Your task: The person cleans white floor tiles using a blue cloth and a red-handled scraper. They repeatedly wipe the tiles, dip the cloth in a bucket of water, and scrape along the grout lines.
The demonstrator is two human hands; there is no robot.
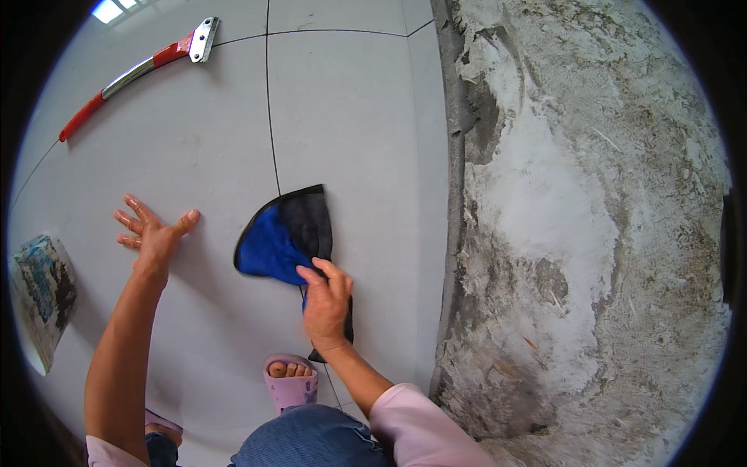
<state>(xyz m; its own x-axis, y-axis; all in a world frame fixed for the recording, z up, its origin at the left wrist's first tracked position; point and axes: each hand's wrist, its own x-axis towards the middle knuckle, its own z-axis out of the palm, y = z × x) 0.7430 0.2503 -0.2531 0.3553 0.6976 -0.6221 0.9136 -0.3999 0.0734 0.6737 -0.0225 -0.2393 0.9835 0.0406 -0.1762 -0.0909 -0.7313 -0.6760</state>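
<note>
My right hand [328,303] pinches a blue and black cloth [271,242] between thumb and fingers. The cloth's wide part fans out over a dark joint in the pale floor tiles [356,140]. More of it trails under and behind the hand, where my fingers partly hide it. To the left, my left hand [153,233] has its fingers spread, with nothing in it. Its fingers look wet; whether the hand rests on the tile or hovers just above, I cannot tell.
A scraper with a red handle [131,73] lies at the upper left. A stained, pale container [46,298] stands at the left edge. Rough concrete [548,192] borders the tiles on the right. My foot in a pink slipper [292,388] is below the cloth.
</note>
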